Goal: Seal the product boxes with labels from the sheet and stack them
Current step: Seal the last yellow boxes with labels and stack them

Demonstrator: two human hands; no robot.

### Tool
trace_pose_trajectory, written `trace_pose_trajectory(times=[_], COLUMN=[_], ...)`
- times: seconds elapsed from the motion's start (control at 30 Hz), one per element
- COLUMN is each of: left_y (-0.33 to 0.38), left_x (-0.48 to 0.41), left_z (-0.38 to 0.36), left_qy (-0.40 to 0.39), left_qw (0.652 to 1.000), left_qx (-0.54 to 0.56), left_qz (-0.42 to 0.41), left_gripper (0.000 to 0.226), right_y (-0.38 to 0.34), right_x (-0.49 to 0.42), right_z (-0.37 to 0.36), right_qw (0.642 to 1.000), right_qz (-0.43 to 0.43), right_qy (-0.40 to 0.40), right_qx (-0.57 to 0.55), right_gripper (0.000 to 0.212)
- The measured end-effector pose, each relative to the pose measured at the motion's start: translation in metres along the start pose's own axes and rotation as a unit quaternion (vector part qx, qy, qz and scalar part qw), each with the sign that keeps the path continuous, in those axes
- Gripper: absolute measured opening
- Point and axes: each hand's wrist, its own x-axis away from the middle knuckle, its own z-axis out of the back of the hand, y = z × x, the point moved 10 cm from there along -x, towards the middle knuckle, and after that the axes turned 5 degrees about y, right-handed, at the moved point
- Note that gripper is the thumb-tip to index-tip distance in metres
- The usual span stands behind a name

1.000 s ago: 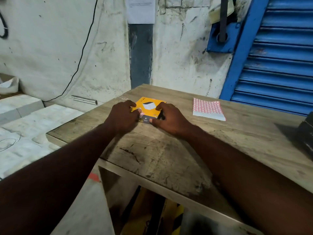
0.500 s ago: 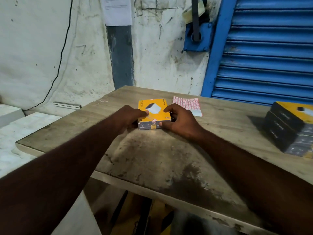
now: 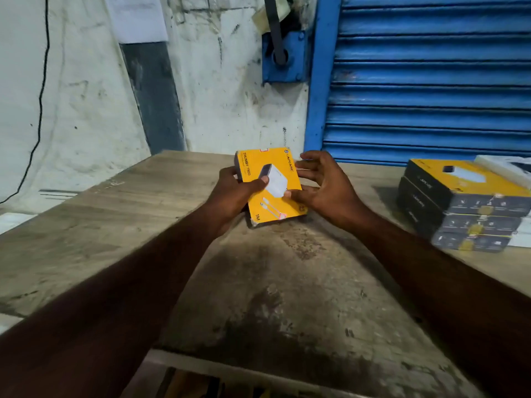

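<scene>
A yellow product box (image 3: 271, 185) with a charger picture is lifted and tilted above the wooden table (image 3: 115, 225). My left hand (image 3: 234, 193) grips its left side, thumb across the top face. My right hand (image 3: 324, 185) holds the right edge, thumb on the face and fingers spread behind it. A small red label shows at the box's near corner. A stack of three like boxes (image 3: 462, 205) stands at the table's right. The label sheet is hidden behind the box and hands.
A blue roller shutter (image 3: 431, 76) closes the back right. A scuffed white wall with a black cable (image 3: 40, 110) runs behind the table. White packaging (image 3: 505, 165) lies behind the stack. The table's front edge (image 3: 230, 366) is near me.
The box has come up off the table and tilted toward me, held by both hands. My view has swung right, bringing the stack of boxes nearer.
</scene>
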Motion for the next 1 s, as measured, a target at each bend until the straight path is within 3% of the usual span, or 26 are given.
trace_pose_trajectory(times=[0.07,0.17,0.3,0.5,0.8,1.0], left_y=[-0.001,0.000,0.002,0.019,0.051,0.080], left_x=[-0.003,-0.006,-0.004,0.006,0.016,0.033], left_z=[-0.018,-0.030,-0.036,-0.036,-0.034,-0.025], left_qy=[-0.007,0.001,0.002,-0.027,0.005,0.061], left_qw=[1.000,1.000,0.998,0.995,0.980,0.924], left_qx=[-0.004,0.027,0.047,-0.005,-0.053,-0.172], left_qz=[-0.010,-0.016,-0.038,-0.099,-0.192,-0.335], left_gripper=[0.049,0.068,0.054,0.065,0.047,0.057], right_y=[0.003,0.008,0.010,0.001,-0.029,-0.052], right_x=[-0.002,-0.004,-0.008,0.001,0.014,0.022], right_z=[0.010,0.025,0.039,0.053,0.051,0.049], right_qw=[1.000,0.998,0.994,0.981,0.973,0.958], right_qz=[0.007,0.009,0.014,0.042,0.109,0.176], right_qy=[0.024,0.066,0.109,0.189,0.201,0.210], right_qx=[0.010,-0.001,-0.011,-0.005,0.031,0.082], right_gripper=[0.074,0.063,0.057,0.035,0.036,0.028])
